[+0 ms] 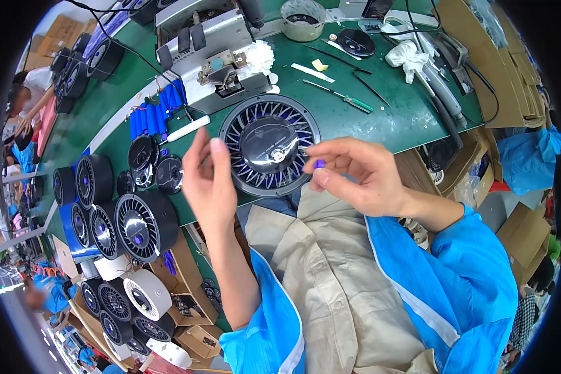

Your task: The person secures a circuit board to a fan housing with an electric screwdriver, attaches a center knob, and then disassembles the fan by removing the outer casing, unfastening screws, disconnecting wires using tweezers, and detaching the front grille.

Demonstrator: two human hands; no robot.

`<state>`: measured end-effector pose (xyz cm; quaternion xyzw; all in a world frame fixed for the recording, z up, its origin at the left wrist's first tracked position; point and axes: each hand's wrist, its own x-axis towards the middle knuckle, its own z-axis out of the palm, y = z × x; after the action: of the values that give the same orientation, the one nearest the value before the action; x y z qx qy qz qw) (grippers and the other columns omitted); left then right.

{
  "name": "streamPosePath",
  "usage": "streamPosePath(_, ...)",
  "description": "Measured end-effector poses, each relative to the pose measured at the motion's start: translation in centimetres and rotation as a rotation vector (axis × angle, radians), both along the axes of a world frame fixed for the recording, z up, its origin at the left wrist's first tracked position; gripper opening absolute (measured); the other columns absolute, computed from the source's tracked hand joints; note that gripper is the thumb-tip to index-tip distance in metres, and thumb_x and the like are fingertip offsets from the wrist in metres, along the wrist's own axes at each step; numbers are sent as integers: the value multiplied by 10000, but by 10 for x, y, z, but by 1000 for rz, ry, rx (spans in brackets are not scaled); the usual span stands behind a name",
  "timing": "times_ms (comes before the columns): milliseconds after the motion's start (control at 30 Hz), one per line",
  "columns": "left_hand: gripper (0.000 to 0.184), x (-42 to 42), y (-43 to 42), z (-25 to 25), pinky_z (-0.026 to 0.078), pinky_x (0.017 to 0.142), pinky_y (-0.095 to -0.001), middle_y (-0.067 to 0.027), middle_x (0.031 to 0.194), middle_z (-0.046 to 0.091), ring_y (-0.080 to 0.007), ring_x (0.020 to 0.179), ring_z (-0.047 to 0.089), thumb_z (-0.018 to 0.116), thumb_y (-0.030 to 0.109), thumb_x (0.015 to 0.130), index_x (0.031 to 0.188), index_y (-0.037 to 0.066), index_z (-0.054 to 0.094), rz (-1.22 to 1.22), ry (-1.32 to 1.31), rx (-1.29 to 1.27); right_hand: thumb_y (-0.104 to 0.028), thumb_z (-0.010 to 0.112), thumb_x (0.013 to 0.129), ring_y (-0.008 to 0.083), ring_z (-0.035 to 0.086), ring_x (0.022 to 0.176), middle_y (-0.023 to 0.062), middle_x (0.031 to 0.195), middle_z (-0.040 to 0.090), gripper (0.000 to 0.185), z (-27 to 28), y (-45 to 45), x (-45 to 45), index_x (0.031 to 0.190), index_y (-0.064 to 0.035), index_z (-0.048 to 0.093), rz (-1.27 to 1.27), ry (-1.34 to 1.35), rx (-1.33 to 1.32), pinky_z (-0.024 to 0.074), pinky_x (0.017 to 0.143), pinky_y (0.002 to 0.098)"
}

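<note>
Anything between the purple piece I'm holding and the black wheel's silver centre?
Nothing visible except the fingers of the right hand holding the purple piece. The silver centre of the black wheel is uncovered; the left hand is toward the opposite side.

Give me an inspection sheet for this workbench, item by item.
Surface: green tabletop, spread with parts and tools.
Job's things: black spoked wheel face up at the near edge; small purple piece off the table.
Clutter: green-handled screwdriver, white strip, blue cylinders.
Hands: left hand beside the wheel, nothing seen in it; right hand pinching the purple piece.
Cables: black cable looping at the right end.
Surroundings: stacked wheels left, cardboard boxes right.
</note>
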<state>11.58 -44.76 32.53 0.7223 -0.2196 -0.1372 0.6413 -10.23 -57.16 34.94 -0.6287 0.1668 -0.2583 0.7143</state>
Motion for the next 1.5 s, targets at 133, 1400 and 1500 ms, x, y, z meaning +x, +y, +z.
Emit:
streamPosePath(133,362,8,-6,-17,514,963,-301,-132,1290,682,-162,1081,661,701,197,1058,1325,-43,658,-233,98,86,20,625,1043,185,741,921,161,1151,731,296,-17,2,5,1336,46,660,-20,-49,-48,620,806,311)
streamPosePath(1400,863,-61,24,20,450,1142,-376,-210,1485,531,-271,1320,580,832,-6,870,1595,-39,364,35,-166,-159,-79,631,1075,231,753,1023,185,1220,729,323,-47,-9,25,1383,17,617,173,-163,491,632,911,369)
streamPosePath(1500,865,-62,24,19,447,1147,-379,-212,1490,525,-274,1328,574,832,-8,869,1593,-40,362,44,-161,-160,-75,634,1073,225,753,1015,183,1208,732,314,-47,-9,25,1372,21,619,179,-155,490,633,906,368)
